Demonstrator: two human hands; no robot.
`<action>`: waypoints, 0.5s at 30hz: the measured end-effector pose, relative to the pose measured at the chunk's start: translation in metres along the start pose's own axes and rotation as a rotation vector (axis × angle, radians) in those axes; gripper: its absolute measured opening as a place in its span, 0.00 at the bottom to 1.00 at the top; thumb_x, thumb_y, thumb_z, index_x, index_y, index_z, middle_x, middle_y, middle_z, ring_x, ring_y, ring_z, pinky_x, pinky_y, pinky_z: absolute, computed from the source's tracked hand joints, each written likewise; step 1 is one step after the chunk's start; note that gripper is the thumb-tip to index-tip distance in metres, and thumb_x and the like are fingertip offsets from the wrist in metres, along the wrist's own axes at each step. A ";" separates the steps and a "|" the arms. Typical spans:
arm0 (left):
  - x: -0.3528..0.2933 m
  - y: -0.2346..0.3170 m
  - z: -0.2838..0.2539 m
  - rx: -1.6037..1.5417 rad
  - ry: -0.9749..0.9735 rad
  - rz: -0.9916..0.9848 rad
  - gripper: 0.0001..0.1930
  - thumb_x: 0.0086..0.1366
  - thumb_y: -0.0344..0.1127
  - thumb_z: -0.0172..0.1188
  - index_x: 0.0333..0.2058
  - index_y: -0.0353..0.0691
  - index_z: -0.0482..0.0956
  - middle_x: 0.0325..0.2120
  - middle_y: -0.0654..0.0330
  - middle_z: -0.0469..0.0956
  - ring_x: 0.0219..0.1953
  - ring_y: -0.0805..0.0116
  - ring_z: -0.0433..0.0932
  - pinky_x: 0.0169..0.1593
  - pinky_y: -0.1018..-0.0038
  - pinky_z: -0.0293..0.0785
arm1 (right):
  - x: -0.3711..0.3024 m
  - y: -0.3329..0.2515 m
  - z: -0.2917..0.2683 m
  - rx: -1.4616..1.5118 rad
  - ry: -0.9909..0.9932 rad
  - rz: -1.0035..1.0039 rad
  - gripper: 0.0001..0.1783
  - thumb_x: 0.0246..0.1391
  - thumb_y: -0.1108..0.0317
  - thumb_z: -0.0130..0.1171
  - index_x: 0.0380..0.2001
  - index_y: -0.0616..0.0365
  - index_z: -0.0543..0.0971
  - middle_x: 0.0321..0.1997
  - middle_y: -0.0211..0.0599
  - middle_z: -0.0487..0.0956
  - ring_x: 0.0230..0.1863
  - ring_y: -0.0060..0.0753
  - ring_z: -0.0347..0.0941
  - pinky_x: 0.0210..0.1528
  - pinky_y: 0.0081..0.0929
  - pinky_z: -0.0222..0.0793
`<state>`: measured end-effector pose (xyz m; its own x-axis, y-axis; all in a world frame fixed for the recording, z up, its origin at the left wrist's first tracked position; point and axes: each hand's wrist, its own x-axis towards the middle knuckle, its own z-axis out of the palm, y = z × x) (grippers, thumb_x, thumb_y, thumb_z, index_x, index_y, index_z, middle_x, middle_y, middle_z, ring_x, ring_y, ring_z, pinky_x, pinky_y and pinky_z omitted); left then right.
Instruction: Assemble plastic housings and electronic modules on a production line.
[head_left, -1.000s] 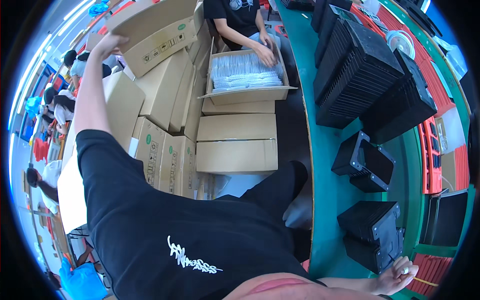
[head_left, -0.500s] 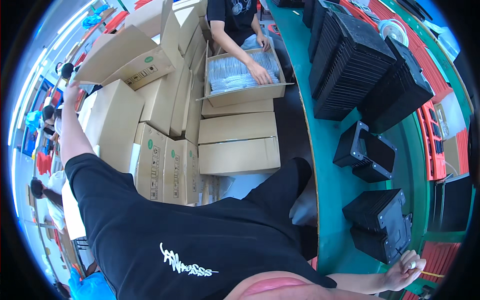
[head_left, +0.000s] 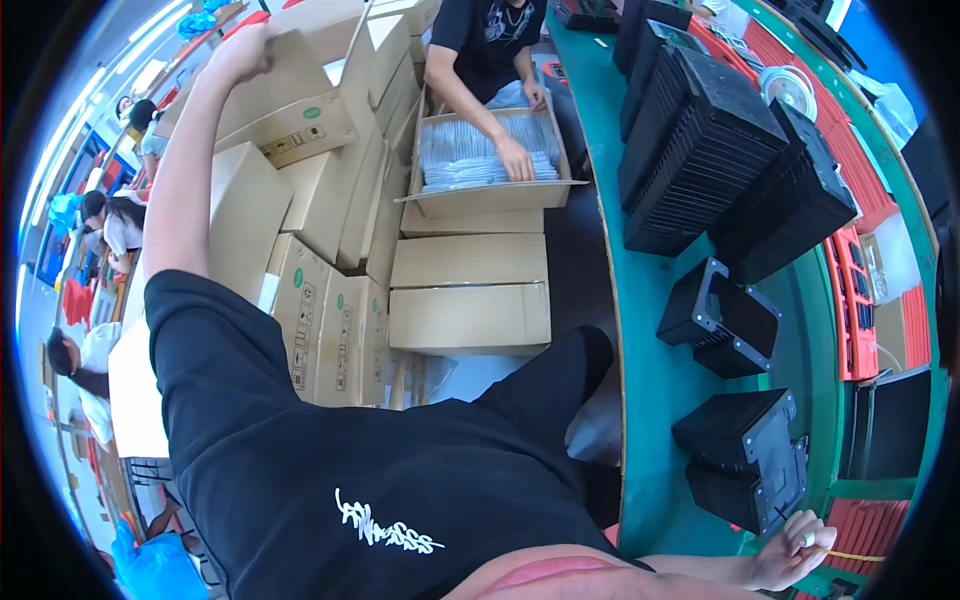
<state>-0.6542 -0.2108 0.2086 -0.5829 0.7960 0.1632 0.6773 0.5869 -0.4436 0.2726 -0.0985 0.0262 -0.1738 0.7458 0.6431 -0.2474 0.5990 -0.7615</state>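
Beside the upper left stack, the left hand (head_left: pixel 243 55) is stretched out over the open carton (head_left: pixel 290 136), fingers curled at its raised flaps; whether cardboard is gripped or only touched cannot be told. The carton is borne by closed cartons (head_left: pixel 240 205), its marked side turned toward the body. It is probably best steadied by a stiff wall, since a flap would bend, and so long a reach would be eased by a nearer stance. By the closed right hand (head_left: pixel 793 552), a thin yellow strip (head_left: pixel 857 556) seems to be pinched; it should be kept clear of the nearest black rack (head_left: pixel 733 445) on the green bench (head_left: pixel 648 450).
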 end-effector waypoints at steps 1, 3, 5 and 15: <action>-0.012 -0.009 0.007 -0.008 0.155 0.032 0.18 0.54 0.33 0.68 0.45 0.39 0.82 0.37 0.44 0.82 0.45 0.50 0.83 0.47 0.57 0.78 | 0.000 0.000 -0.001 0.002 0.013 0.006 0.17 0.72 0.55 0.41 0.30 0.53 0.65 0.21 0.25 0.58 0.24 0.19 0.49 0.27 0.23 0.43; -0.021 -0.027 0.015 -0.009 0.307 0.072 0.14 0.51 0.30 0.67 0.39 0.38 0.84 0.33 0.43 0.82 0.41 0.47 0.83 0.44 0.55 0.78 | -0.001 0.000 -0.003 0.006 0.033 0.020 0.17 0.72 0.55 0.42 0.30 0.53 0.64 0.21 0.25 0.58 0.24 0.20 0.49 0.27 0.24 0.43; -0.037 -0.051 0.019 0.032 0.133 -0.080 0.10 0.52 0.30 0.66 0.35 0.37 0.84 0.34 0.43 0.83 0.41 0.45 0.82 0.44 0.55 0.78 | 0.008 -0.003 -0.001 0.058 -0.071 -0.040 0.20 0.73 0.54 0.43 0.40 0.61 0.72 0.21 0.27 0.60 0.22 0.22 0.50 0.26 0.26 0.47; -0.083 0.146 -0.081 0.084 0.320 0.005 0.37 0.59 0.25 0.57 0.69 0.50 0.64 0.60 0.47 0.73 0.60 0.48 0.74 0.61 0.58 0.73 | 0.002 -0.002 0.001 0.065 0.078 -0.030 0.17 0.68 0.54 0.51 0.30 0.55 0.65 0.21 0.22 0.59 0.22 0.18 0.51 0.26 0.23 0.44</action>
<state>-0.4707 -0.1790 0.2022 -0.4002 0.8128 0.4233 0.6326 0.5792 -0.5140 0.2715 -0.0988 0.0286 -0.0916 0.7496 0.6555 -0.3132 0.6032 -0.7335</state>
